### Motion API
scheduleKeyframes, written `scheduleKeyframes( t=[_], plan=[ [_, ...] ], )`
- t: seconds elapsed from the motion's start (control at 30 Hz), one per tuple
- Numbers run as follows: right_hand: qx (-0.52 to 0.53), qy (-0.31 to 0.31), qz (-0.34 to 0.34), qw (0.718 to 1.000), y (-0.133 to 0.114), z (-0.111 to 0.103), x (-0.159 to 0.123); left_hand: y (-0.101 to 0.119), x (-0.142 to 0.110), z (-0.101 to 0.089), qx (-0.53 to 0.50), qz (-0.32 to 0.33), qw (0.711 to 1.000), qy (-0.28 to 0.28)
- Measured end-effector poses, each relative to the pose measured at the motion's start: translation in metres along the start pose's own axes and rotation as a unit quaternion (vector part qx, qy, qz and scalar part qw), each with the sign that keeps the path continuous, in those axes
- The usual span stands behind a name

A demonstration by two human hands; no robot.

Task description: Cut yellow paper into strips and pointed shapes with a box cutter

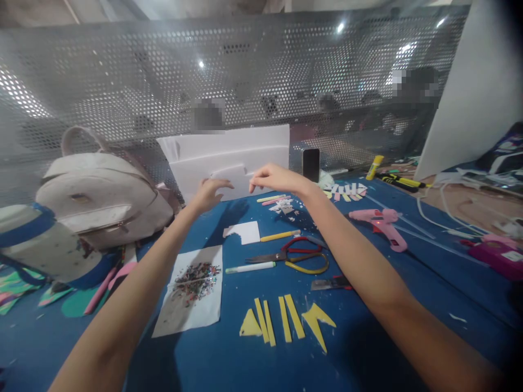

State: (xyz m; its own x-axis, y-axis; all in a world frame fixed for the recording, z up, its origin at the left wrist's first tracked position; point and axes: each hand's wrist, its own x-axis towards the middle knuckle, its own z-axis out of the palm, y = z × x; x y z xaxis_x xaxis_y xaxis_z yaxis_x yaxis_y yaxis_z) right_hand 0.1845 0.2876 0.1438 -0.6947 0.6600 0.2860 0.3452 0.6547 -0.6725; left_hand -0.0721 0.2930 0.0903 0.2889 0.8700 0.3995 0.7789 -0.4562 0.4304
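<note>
Both my arms stretch forward over a blue table (368, 337). My left hand (210, 191) and my right hand (273, 178) reach toward white foam sheets (229, 155) leaning against a perforated metal screen. Each hand's fingers curl close to the sheets' lower edge; whether they pinch a sheet is unclear. Below the hands lie a white card piece (245, 232), a yellow stick (280, 236), scissors with red and yellow handles (294, 255) and a white stick (250, 267). Yellow foam strips and triangles (286, 322) lie nearest me.
A white backpack (102, 196) stands at left. White paper holding glitter bits (196, 280) lies beside my left arm. A pink glue gun (379, 222), a knife blade (330, 283), a dark phone (311, 164), coloured strips (345, 190) and a magenta box (496, 256) sit to the right.
</note>
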Motion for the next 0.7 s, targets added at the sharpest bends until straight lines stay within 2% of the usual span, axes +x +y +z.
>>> scheduleKeyframes(
  t=[0.13,0.23,0.33,0.4,0.5,0.6,0.7],
  plan=[
    [0.019,-0.014,0.010,1.000,0.002,0.005,0.003,0.023,-0.007,-0.001,-0.078,-0.018,0.995,0.057],
    [0.042,-0.018,0.013,0.999,0.002,0.009,0.005,0.044,-0.017,0.003,-0.152,-0.055,0.982,0.103],
    [0.075,-0.025,0.013,0.997,0.004,0.013,0.008,0.063,-0.030,0.011,-0.213,-0.085,0.966,0.122],
    [0.097,-0.034,0.011,0.995,0.005,0.015,0.010,0.072,-0.037,0.015,-0.238,-0.101,0.960,0.111],
    [0.120,-0.050,0.010,0.991,0.005,0.018,0.011,0.080,-0.046,0.020,-0.265,-0.123,0.955,0.057],
    [0.127,-0.059,0.012,0.990,0.004,0.020,0.011,0.078,-0.055,0.022,-0.276,-0.139,0.951,0.006],
    [0.121,-0.059,0.015,0.991,0.004,0.021,0.010,0.071,-0.065,0.019,-0.276,-0.150,0.949,-0.010]
  ],
)
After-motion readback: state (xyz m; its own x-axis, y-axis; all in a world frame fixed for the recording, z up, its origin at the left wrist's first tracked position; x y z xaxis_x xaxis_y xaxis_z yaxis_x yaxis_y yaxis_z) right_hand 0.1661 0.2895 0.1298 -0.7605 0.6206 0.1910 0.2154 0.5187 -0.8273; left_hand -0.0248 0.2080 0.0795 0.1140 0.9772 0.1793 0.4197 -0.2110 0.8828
